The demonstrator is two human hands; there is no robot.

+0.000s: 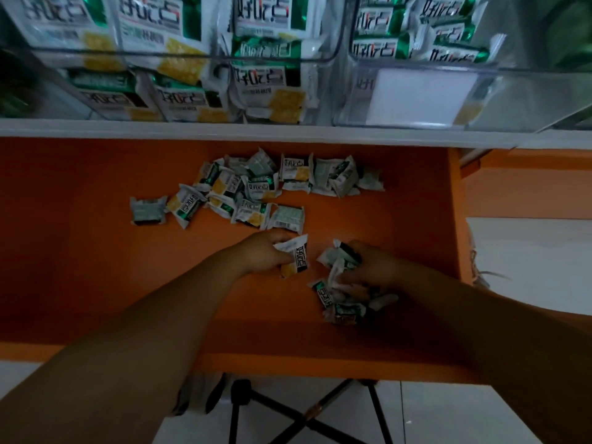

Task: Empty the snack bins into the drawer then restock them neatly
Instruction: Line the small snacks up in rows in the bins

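Below the white shelf edge (pixel 288 133), the orange drawer (pixel 80 251) holds our loose snack packets (pixel 253 190). Our left hand (pixel 266 254) is clamped on one packet (pixel 296 259); our right hand (pixel 368 267) grips a bunch (pixel 339 296). The clear bins (pixel 416 94) sit above and beyond both hands.

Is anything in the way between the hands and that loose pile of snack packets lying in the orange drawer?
Nothing visible. The left hand and right hand already hold packets, and only bare drawer floor lies between them and the packet pile.
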